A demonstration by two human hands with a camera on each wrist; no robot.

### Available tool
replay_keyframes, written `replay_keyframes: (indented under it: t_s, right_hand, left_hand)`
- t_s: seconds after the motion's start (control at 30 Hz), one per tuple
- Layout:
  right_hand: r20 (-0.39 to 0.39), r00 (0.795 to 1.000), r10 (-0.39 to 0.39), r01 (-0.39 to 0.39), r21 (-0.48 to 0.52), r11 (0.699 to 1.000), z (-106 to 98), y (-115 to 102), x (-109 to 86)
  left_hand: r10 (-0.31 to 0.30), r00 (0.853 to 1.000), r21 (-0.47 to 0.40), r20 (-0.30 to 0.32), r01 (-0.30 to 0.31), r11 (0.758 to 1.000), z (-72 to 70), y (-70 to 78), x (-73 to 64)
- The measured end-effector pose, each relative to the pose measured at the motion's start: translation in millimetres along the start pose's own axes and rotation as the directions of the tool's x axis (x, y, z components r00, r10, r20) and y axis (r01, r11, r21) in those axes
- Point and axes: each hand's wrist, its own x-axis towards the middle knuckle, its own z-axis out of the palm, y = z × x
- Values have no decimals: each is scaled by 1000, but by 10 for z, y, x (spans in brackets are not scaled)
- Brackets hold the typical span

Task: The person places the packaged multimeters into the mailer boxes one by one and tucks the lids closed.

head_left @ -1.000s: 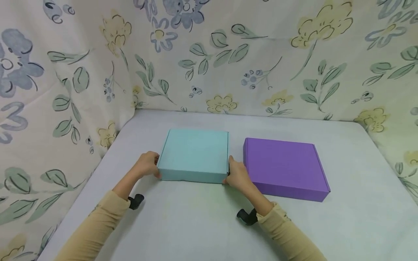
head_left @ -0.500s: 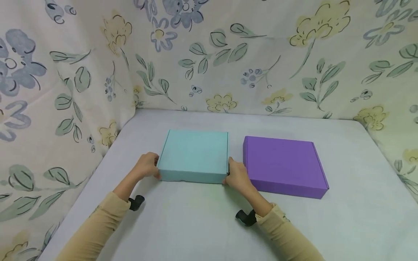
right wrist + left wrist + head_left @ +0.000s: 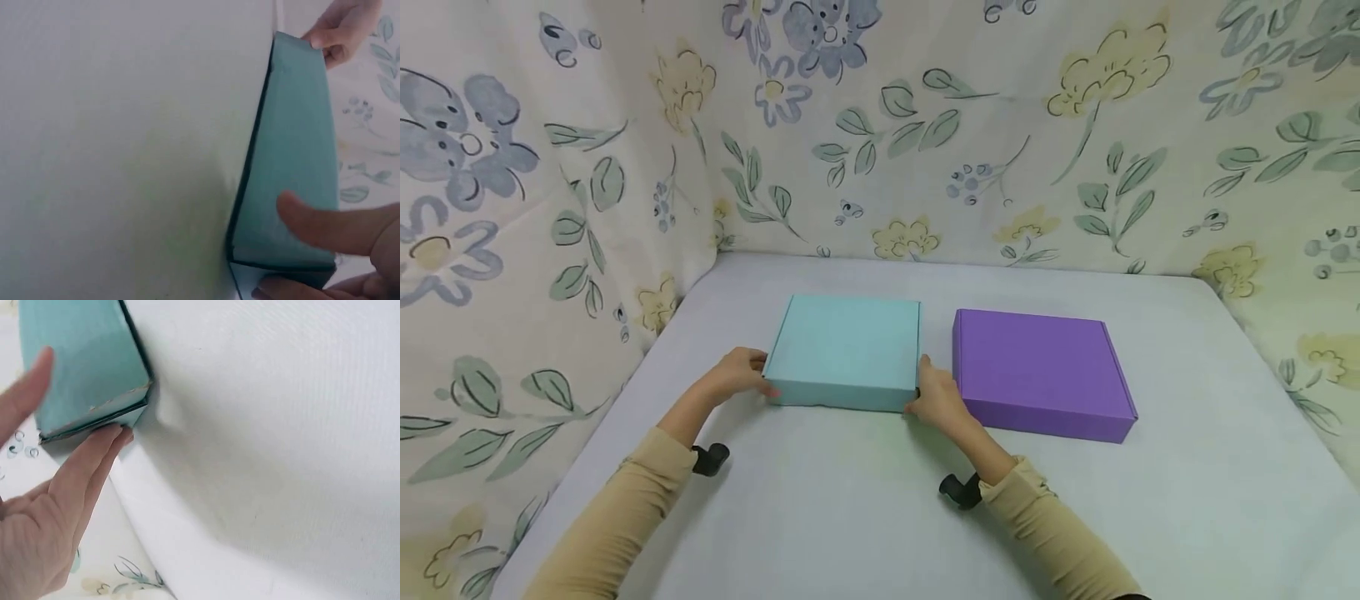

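Observation:
A flat turquoise cardboard box (image 3: 846, 342) lies on the white table, lid side up. At its near left corner, my left hand (image 3: 735, 375) holds it: the fingers lie along the short side and the thumb is at the front face. My right hand (image 3: 938, 396) grips the near right corner the same way, its thumb (image 3: 312, 222) against the front face in the right wrist view. In the left wrist view, the left hand's fingers (image 3: 94, 456) run straight along the box's side. A purple cardboard box (image 3: 1041, 367) lies to the right, apart from the turquoise one.
The white table (image 3: 835, 500) ends at the back and left against a floral curtain (image 3: 880, 167). A narrow gap separates the two boxes, and my right hand is in front of part of it. Black wrist mounts (image 3: 711, 459) hang under both wrists.
The head view has shifted slightly, so both boxes sit a little differently in the picture. Both hands stay on the turquoise box's near corners, with no clear movement of the box on the table.

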Motion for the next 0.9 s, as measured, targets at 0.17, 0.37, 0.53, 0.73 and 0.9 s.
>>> replay_keyframes:
  t_s: [0.17, 0.37, 0.53, 0.73, 0.9]
  right_hand:
    - [78, 997, -2, -5, 99, 995, -106, 57, -43]
    - [-89, 983, -158, 167, 98, 981, -321, 216, -192]
    - [-207, 934, -290, 274, -104, 956, -445, 338, -281]
    - [-97, 950, -297, 242, -372, 896, -461, 434, -302]
    - [-54, 953, -298, 236, -485, 842, -420, 492, -330]
  left_hand:
    - [53, 998, -88, 14, -52, 995, -50, -36, -49]
    - [192, 952, 144, -239, -161, 976, -13, -15, -232]
    - [337, 885, 397, -322, -197, 896, 64, 7, -348]
    - [447, 843, 654, -299, -160, 739, 138, 22, -353]
    - [465, 841, 741, -276, -122, 660, 169, 8, -356]
